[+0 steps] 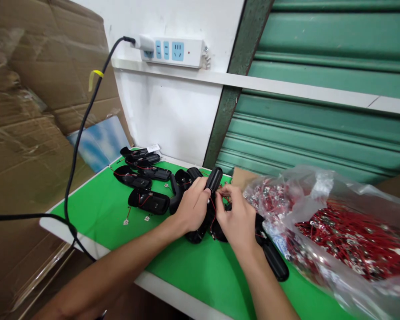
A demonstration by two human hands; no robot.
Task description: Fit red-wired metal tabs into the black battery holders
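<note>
My left hand (pixel 192 205) is closed round a black oblong plastic shell (pixel 214 178), holding it tilted up above the green tabletop (pixel 103 209). My right hand (pixel 235 218) pinches a thin red wire (pixel 220 192) right beside the shell. More black shells lie under and around both hands, one (pixel 275 260) by my right forearm. Several finished-looking black shells with red wires (pixel 149 201) lie in a loose group to the left.
A clear plastic bag (pixel 336 231) full of red wires with metal tabs fills the right side. A black power cable (pixel 80 133) hangs from a white wall socket strip (pixel 173 51) and crosses the table's left edge. Cardboard stands at left, a green shutter behind.
</note>
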